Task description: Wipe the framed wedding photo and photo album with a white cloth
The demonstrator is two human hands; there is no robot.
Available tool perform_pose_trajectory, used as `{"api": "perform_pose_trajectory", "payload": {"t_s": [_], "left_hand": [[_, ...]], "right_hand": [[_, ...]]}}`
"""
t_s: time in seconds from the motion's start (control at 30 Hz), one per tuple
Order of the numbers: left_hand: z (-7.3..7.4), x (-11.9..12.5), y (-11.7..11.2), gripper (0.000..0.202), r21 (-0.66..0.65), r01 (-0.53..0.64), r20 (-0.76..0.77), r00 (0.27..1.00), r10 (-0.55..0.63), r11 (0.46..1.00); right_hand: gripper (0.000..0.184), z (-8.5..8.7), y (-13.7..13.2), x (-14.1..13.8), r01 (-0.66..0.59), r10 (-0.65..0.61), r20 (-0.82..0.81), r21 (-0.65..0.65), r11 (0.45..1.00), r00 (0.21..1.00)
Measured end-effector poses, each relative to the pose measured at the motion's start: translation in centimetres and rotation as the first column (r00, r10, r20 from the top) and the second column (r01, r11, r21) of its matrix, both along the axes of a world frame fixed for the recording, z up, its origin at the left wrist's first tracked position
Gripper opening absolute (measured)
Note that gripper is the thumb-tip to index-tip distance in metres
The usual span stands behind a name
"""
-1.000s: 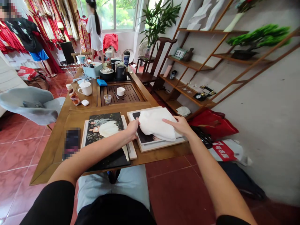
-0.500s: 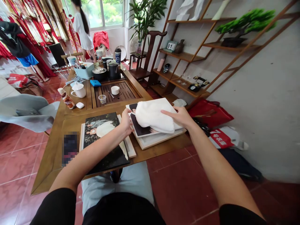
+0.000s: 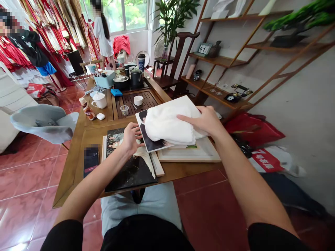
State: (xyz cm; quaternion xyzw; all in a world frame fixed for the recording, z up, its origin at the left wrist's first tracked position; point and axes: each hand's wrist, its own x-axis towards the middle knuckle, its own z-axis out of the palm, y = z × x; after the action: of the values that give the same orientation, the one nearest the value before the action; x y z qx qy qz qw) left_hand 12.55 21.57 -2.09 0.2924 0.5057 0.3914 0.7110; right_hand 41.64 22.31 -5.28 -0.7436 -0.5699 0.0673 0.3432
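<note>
A photo panel [image 3: 184,102], dark at its left and white at its far side, is tilted above the table. A folded white cloth [image 3: 170,125] lies on it and covers most of the picture. My right hand [image 3: 208,120] grips the panel's right side, thumb over the cloth, other fingers hidden. At the left edge is my left hand [image 3: 131,139], its fingers spread; whether they touch the panel I cannot tell. Beneath lies a pale-edged frame [image 3: 191,158]. To the left, a large dark photo panel [image 3: 128,176] showing people in light clothes rests partly over another frame [image 3: 159,169].
On the wooden table [image 3: 70,174] are a phone [image 3: 91,161], a bottle [image 3: 87,109], a lidded white mug [image 3: 99,100] and a slatted tea tray [image 3: 150,99] with a small white cup [image 3: 138,100]. Shelves [image 3: 222,62] stand at right. Two people are in the background.
The panel with the cloth has been lifted and tilted off the frame below, uncovering more of that frame. My left hand has opened and moved left from the panel's edge. The view has shifted.
</note>
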Motion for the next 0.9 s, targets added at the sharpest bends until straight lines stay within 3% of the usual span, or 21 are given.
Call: {"api": "perform_pose_trajectory", "payload": {"t_s": [0.1,0.27,0.37,0.47,0.6,0.7,0.8,0.9], "left_hand": [[0.0,-0.5,-0.7,0.030,0.036,0.011,0.075,0.997,-0.014,0.999],[0.5,-1.3,-2.4,0.045,0.116,0.003,0.186,0.982,-0.025,0.993],[1.6,-2.5,-3.7,0.053,0.174,-0.013,0.223,0.974,-0.027,0.985],[3.3,-4.6,-5.3,0.055,0.220,-0.023,0.195,0.981,-0.021,0.975],[5.3,-7.8,-7.5,0.050,0.167,-0.037,0.134,0.991,0.015,0.985],[5.9,-9.8,-8.8,0.049,0.083,-0.053,0.083,0.995,0.046,0.995],[5.7,-11.3,-9.3,0.045,-0.011,-0.095,0.032,0.995,0.095,0.995],[4.7,-12.3,-9.0,0.041,-0.076,-0.136,-0.002,0.991,0.137,0.988]], "right_hand": [[0.089,2.0,-0.7,-0.4,-0.001,0.000,0.042,0.021,1.000,0.999],[0.082,5.7,-3.9,-1.6,-0.058,0.023,0.148,0.236,0.970,0.989],[0.080,7.4,-5.7,-2.9,-0.078,0.030,0.159,0.305,0.949,0.987],[0.075,8.0,-6.1,-4.3,-0.085,0.048,0.130,0.298,0.951,0.990],[0.076,6.9,-5.2,-6.6,-0.117,0.111,0.045,0.174,0.978,0.993],[0.071,5.2,-4.2,-8.5,-0.239,0.238,-0.063,-0.001,0.971,0.969],[0.065,3.2,-3.4,-10.3,-0.368,0.345,-0.181,-0.116,0.922,0.921],[0.063,1.0,-2.8,-11.8,-0.408,0.360,-0.236,-0.197,0.892,0.902]]}}
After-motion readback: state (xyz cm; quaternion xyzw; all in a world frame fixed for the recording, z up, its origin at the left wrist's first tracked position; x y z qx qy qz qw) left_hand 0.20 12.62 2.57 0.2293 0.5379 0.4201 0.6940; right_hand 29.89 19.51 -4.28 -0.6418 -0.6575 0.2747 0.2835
